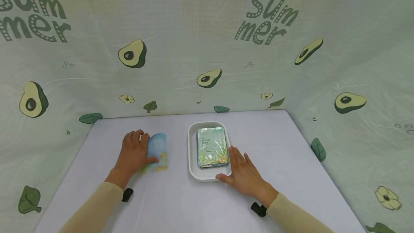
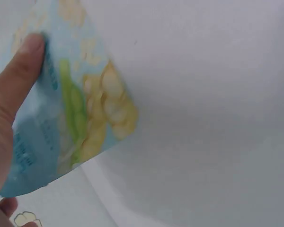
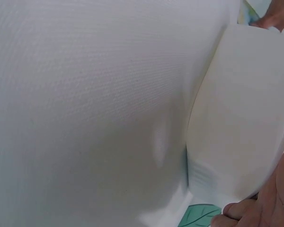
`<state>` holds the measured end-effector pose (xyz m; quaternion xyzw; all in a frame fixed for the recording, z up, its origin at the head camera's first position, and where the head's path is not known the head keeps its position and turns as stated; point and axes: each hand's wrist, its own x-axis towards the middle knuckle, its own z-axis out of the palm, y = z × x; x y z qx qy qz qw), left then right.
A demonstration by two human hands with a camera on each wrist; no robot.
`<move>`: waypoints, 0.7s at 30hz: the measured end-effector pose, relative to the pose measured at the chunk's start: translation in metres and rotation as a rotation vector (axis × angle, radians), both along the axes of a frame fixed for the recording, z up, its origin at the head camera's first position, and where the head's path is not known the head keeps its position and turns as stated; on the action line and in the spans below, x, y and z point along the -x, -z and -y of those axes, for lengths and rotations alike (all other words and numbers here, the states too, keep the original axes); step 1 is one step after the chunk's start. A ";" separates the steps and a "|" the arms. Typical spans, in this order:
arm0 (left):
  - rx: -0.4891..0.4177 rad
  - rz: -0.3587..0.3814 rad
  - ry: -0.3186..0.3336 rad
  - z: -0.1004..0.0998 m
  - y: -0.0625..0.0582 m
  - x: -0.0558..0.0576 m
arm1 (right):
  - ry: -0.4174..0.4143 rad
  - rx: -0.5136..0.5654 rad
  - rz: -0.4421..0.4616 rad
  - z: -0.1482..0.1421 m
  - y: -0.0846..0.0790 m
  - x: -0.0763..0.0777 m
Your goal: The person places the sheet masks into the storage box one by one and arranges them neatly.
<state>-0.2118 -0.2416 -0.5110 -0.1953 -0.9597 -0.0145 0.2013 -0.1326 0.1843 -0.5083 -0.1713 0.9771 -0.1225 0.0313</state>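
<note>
My left hand (image 1: 132, 152) holds a flat blue packet (image 1: 159, 150) between thumb and fingers, at the left of the white tray. In the left wrist view the thumb lies across the face of this packet (image 2: 92, 101), which has a green pod and yellow beans printed on it. The white tray (image 1: 192, 170) carries a small stack of flat sachets, the top one a green sachet (image 1: 211, 146) with flowers along its lower edge. My right hand (image 1: 244, 175) rests against the tray's right side, fingers straight and thumb at the near rim.
A white tabletop (image 1: 181, 208) lies under everything. Behind it and at both sides hangs a pale cloth (image 1: 174, 46) printed with avocados, leaves and lettering. The tray's outer wall (image 3: 241, 104) fills much of the right wrist view.
</note>
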 end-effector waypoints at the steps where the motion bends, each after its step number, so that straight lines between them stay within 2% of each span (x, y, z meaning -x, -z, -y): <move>1: -0.014 -0.045 0.015 0.000 0.001 -0.001 | 0.001 0.000 -0.001 0.000 0.000 0.000; 3: -0.057 -0.114 0.047 0.000 0.002 -0.005 | 0.003 0.001 -0.004 0.001 -0.001 0.000; 5: -0.109 -0.147 0.061 -0.001 0.004 -0.009 | 0.003 0.010 -0.015 0.001 -0.001 -0.001; 12: -0.319 -0.129 0.049 -0.002 0.008 -0.037 | -0.003 0.011 -0.024 0.001 0.000 0.000; 14: -0.387 -0.082 0.042 -0.003 0.010 -0.045 | -0.003 0.006 -0.025 0.001 0.000 0.000; 16: -0.462 0.022 0.019 -0.004 0.012 -0.051 | -0.002 -0.003 -0.021 0.000 0.001 0.000; 19: -0.520 0.198 -0.066 -0.004 0.014 -0.057 | -0.003 -0.004 -0.017 0.000 0.001 -0.001; 21: -0.532 0.269 -0.111 -0.003 0.013 -0.058 | -0.004 0.001 -0.013 0.000 0.001 -0.001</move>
